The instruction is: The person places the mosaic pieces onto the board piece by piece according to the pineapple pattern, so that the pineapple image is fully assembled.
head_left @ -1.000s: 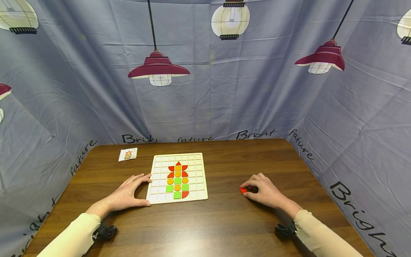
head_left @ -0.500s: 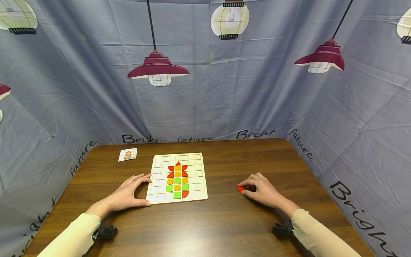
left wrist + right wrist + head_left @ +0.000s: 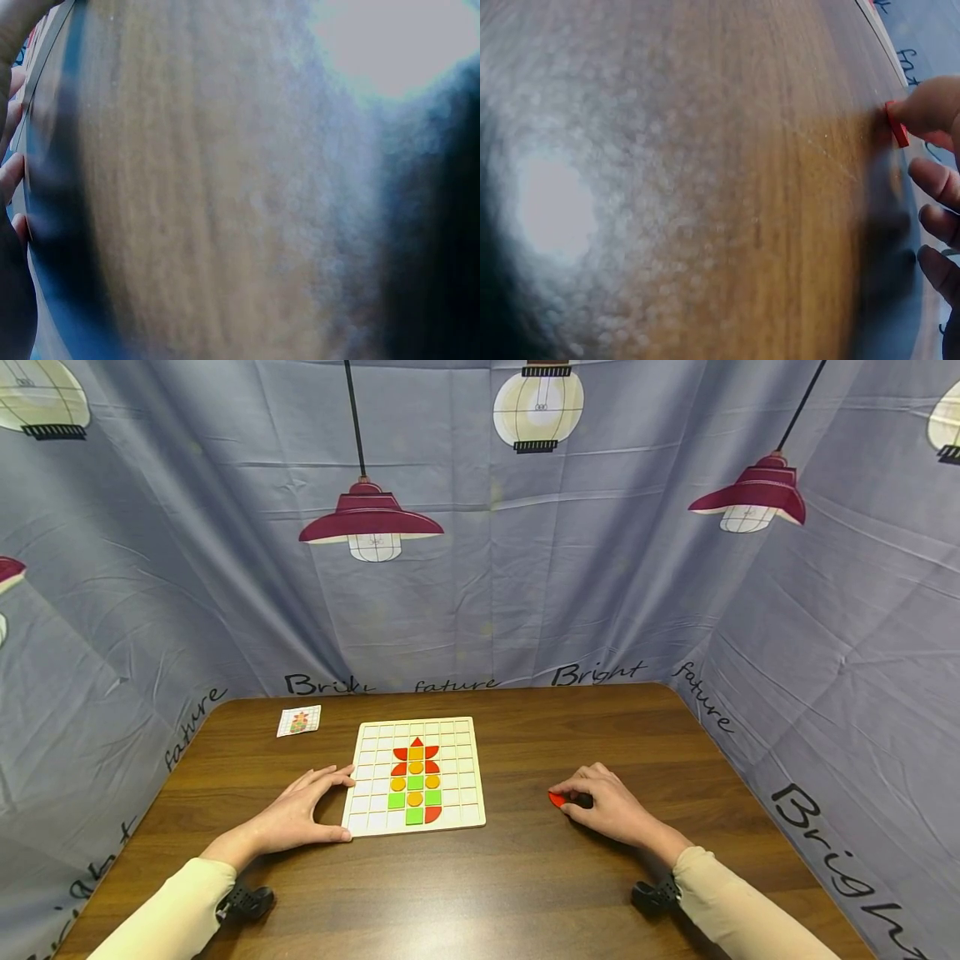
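In the head view, a pale gridded board (image 3: pixel 457 777) lies left of the table's middle. Coloured tiles on it form a pineapple-like shape: green squares (image 3: pixel 415 782), orange discs (image 3: pixel 416 798), an orange square (image 3: pixel 416 753) and red leaf-like pieces (image 3: pixel 432 814). My left hand (image 3: pixel 288 814) is spread at the board's left side, thumb by the near corner and index fingertip on the edge. Well right of the board, my right hand (image 3: pixel 607 802) pinches a small flat red tile (image 3: pixel 556 799) between thumb and finger, low over the table. The right wrist view shows this red tile (image 3: pixel 897 124) edge-on.
A small printed card (image 3: pixel 298 721) with a similar pineapple picture lies at the table's back left. Wooden tabletop (image 3: pixel 465 893) stretches between the hands and toward the front. Behind it hangs a grey-blue curtain (image 3: pixel 600 568) with printed lamps.
My right hand has slid a little to the left with the red tile pinched in it. The left hand and the board have stayed where they were.
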`<state>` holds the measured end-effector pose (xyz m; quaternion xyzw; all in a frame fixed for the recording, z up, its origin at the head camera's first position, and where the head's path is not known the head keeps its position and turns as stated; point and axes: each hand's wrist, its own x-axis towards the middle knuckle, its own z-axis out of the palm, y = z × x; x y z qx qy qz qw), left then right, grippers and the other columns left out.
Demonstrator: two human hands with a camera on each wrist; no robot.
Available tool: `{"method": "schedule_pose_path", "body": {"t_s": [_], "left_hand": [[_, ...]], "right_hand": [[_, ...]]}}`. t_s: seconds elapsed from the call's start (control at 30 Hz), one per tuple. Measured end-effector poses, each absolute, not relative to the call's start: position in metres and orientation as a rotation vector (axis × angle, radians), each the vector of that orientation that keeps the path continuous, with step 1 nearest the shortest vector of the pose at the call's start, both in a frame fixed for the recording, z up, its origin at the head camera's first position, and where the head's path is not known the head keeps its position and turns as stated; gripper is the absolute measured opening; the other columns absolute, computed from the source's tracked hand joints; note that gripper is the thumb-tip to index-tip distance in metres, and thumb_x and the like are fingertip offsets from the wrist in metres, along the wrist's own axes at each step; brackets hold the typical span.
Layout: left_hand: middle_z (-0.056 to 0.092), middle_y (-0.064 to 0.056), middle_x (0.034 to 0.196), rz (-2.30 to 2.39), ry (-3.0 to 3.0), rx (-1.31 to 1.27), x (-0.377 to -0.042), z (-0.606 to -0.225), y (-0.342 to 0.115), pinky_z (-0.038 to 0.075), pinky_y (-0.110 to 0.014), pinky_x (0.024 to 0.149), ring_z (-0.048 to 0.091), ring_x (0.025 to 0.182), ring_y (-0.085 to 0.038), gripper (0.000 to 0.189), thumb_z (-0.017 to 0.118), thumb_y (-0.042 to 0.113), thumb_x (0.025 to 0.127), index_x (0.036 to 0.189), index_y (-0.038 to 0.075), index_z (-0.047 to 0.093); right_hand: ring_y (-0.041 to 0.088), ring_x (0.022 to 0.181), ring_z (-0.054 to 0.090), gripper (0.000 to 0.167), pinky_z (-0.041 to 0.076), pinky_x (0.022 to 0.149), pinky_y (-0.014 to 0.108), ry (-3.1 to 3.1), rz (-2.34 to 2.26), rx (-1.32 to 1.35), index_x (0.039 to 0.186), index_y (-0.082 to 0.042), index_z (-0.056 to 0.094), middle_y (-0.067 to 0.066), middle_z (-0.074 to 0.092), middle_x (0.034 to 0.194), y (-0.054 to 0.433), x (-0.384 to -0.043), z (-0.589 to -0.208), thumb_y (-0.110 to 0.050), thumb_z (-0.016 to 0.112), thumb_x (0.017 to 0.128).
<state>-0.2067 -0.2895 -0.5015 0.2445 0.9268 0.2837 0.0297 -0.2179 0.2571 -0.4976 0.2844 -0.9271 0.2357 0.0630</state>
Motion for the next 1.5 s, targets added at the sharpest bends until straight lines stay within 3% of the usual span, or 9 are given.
{"method": "schedule_pose_path", "body": {"t_s": [0.33, 0.77, 1.5], "left_hand": [[0.042, -0.008, 0.16, 0.877, 2.859, 0.751, -0.2061, -0.5013, -0.29, 0.018, -0.07, 0.116, 0.03, 0.147, -0.043, 0.079, 0.083, 0.062, 0.075, 0.137, 0.019, 0.058], [0.041, -0.008, 0.16, 0.866, 2.856, 0.738, -0.2062, -0.5002, -0.2889, 0.018, -0.071, 0.115, 0.029, 0.147, -0.044, 0.081, 0.083, 0.063, 0.075, 0.138, 0.019, 0.057], [0.04, -0.005, 0.161, 0.873, 2.844, 0.757, -0.2078, -0.5009, -0.29, 0.017, -0.07, 0.116, 0.03, 0.148, -0.04, 0.08, 0.082, 0.063, 0.076, 0.138, 0.02, 0.057]], "right_hand": [[0.01, 0.086, 0.05, 0.023, 0.041, 0.077, 0.032, -2.764, 0.745, 0.809, 0.098, -0.026, 0.073, -0.014, 0.059, 0.088, 0.2583, -0.2193, -0.4995, -0.033, 0.088, 0.081], [0.007, 0.087, 0.051, 0.026, 0.045, 0.077, 0.028, -2.764, 0.943, 0.743, 0.102, -0.025, 0.078, -0.013, 0.063, 0.087, 0.2621, -0.2202, -0.5036, -0.028, 0.09, 0.079], [0.007, 0.078, 0.045, 0.019, 0.035, 0.07, 0.026, -2.731, 0.902, 0.785, 0.095, -0.03, 0.078, -0.015, 0.055, 0.076, 0.2602, -0.2235, -0.5049, -0.029, 0.089, 0.08]]}}
